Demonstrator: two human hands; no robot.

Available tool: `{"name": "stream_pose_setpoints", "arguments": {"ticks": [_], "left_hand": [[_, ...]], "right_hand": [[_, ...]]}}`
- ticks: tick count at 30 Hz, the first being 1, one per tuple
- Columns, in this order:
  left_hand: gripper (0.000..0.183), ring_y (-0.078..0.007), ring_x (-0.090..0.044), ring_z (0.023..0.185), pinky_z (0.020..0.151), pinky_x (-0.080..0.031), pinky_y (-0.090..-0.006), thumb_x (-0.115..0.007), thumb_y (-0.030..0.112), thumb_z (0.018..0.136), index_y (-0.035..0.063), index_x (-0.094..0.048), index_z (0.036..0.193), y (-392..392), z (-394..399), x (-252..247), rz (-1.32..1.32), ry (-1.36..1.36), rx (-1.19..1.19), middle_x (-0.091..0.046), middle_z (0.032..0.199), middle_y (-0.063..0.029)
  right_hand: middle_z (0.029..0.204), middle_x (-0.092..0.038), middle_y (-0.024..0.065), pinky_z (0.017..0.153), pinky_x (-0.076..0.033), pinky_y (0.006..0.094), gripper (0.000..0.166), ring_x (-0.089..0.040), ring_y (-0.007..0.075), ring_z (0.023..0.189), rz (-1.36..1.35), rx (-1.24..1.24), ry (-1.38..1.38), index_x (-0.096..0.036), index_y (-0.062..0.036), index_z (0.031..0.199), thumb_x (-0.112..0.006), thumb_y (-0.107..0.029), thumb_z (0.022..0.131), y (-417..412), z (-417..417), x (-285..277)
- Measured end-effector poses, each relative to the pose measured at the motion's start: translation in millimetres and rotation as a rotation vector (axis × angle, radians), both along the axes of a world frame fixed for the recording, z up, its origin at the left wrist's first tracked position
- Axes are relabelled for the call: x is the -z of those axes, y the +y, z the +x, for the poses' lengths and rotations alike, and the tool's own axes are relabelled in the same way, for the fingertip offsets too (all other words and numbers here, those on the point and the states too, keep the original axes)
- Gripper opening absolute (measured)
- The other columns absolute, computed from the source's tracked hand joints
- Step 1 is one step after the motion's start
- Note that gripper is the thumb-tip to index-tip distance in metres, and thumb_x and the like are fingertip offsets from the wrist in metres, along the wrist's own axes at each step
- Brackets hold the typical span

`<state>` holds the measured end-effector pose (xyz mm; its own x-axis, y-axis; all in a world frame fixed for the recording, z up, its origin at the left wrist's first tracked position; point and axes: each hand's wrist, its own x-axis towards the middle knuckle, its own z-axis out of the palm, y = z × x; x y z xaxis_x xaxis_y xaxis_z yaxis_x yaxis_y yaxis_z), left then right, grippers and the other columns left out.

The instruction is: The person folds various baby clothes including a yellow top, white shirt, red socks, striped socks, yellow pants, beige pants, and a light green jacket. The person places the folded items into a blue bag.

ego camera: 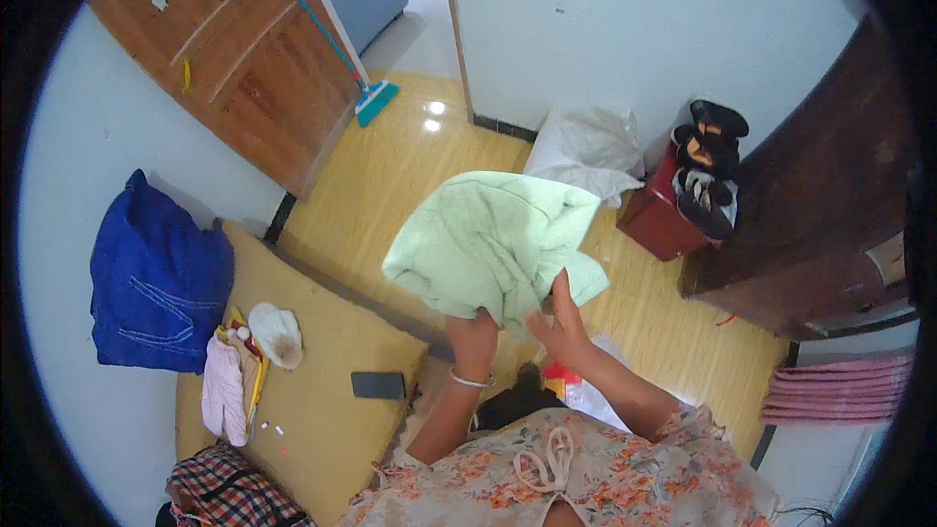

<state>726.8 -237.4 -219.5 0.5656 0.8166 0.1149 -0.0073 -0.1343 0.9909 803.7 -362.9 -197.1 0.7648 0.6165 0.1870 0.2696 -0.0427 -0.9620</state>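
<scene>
A light green cloth, bunched and partly unfolded, hangs in front of me above the floor. My left hand reaches in under its near edge, and most of the fingers are hidden by the fabric; a pale bracelet circles that wrist. At the cloth's right near side, my right hand holds the edge, its fingers partly behind the fabric.
On the yellow surface at left lie a dark phone, a white cap, small clothes and a blue bag. A broom leans by the wooden door. Shoes top a red box beside a white sack.
</scene>
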Motion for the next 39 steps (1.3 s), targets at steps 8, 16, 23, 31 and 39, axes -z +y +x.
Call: {"name": "stream_pose_setpoints", "arguments": {"ticks": [8,16,23,31,39], "left_hand": [[0.086,-0.0443,-0.054,0.128,0.100,-0.048,-0.0470,-0.068,0.014,0.085,0.0020,-0.022,0.157,-8.3,108.7,-40.9,0.068,0.176,0.345,-0.045,0.148,-0.0290],[0.090,-0.0497,-0.031,0.144,0.111,-0.040,-0.0497,-0.070,0.014,0.080,0.0067,-0.025,0.158,67.1,215.4,-59.6,0.528,0.067,0.320,-0.024,0.163,-0.0227],[0.099,-0.0435,-0.014,0.152,0.120,-0.028,-0.0472,-0.070,0.009,0.070,0.0099,-0.026,0.159,117.3,272.1,-85.7,0.482,0.093,0.302,-0.017,0.167,-0.0161],[0.072,-0.0357,-0.028,0.150,0.118,-0.033,-0.0442,-0.066,0.004,0.079,0.0082,-0.046,0.148,209.6,300.1,-104.8,0.529,0.111,0.226,-0.036,0.159,-0.0123],[0.062,-0.0320,-0.041,0.143,0.118,-0.030,-0.0446,-0.069,0.023,0.091,0.0090,-0.048,0.147,366.8,177.2,-148.1,0.580,0.314,-0.389,-0.048,0.151,-0.0139]], "right_hand": [[0.151,-0.036,0.0180,0.116,-0.030,0.0388,0.103,-0.038,0.0275,0.139,0.137,-0.018,0.389,-0.007,0.0009,0.155,-0.079,-0.022,0.085,9.7,122.7,25.9],[0.157,-0.034,0.0127,0.117,-0.031,0.0403,0.086,-0.036,0.0268,0.142,0.463,-0.120,0.725,-0.016,-0.0022,0.157,-0.069,-0.018,0.091,84.7,222.8,20.6],[0.151,-0.043,0.0145,0.110,-0.042,0.0413,0.080,-0.047,0.0265,0.134,0.439,-0.215,0.648,-0.027,-0.0003,0.154,-0.069,-0.006,0.086,168.7,295.9,-24.6],[0.127,-0.057,0.0095,0.103,-0.044,0.0384,0.058,-0.056,0.0240,0.117,0.466,-0.255,0.745,-0.049,-0.0013,0.138,-0.070,-0.015,0.086,305.2,390.4,-22.4],[0.133,-0.055,0.0083,0.108,-0.041,0.0438,0.072,-0.052,0.0267,0.123,0.320,-0.583,0.485,-0.045,-0.0091,0.143,-0.072,-0.007,0.076,466.1,414.6,14.6]]}}
